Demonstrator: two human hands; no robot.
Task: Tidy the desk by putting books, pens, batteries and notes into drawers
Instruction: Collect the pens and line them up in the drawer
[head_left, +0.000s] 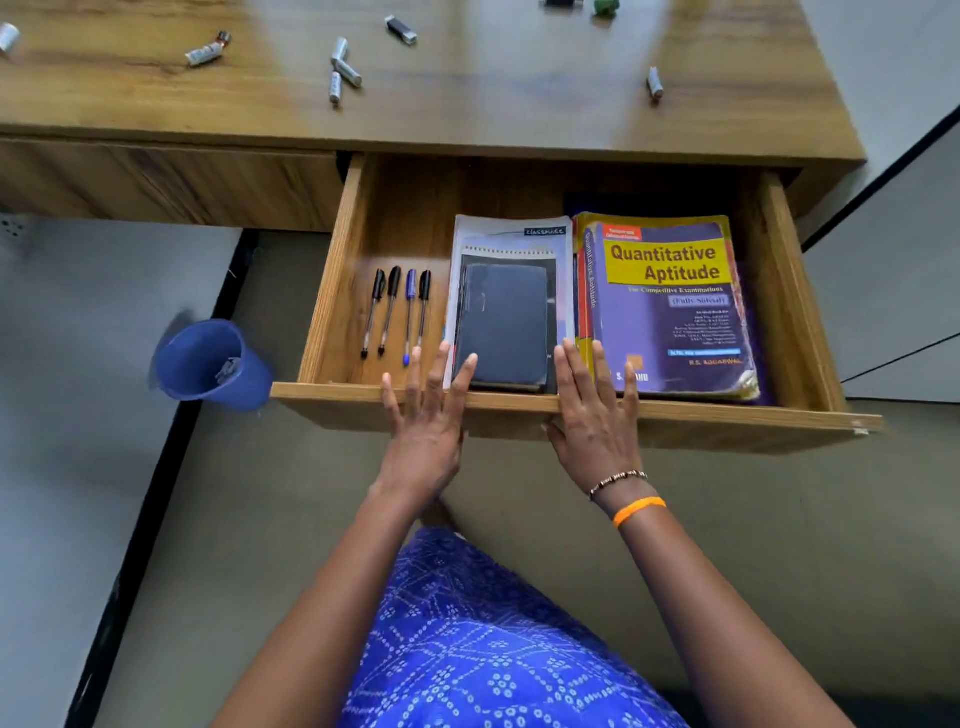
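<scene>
Hands: I'm resting my left hand (426, 415) and right hand (597, 415), fingers straight, gripping nothing, on the drawer (675, 410) front.
Diary (504, 325): black, worn, lying atop notebooks (511, 241) inside.
Pens (397, 312): four, lying alongside.

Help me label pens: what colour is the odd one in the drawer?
Blue pen, third from left; head view.

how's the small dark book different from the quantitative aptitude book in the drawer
The small dark book has a plain cover and tops a stack of notebooks; the Quantitative Aptitude book is larger, purple and yellow, with printed text. The left hand touches the dark book; the right hand reaches over the other. Both lie flat in the open drawer.
</scene>
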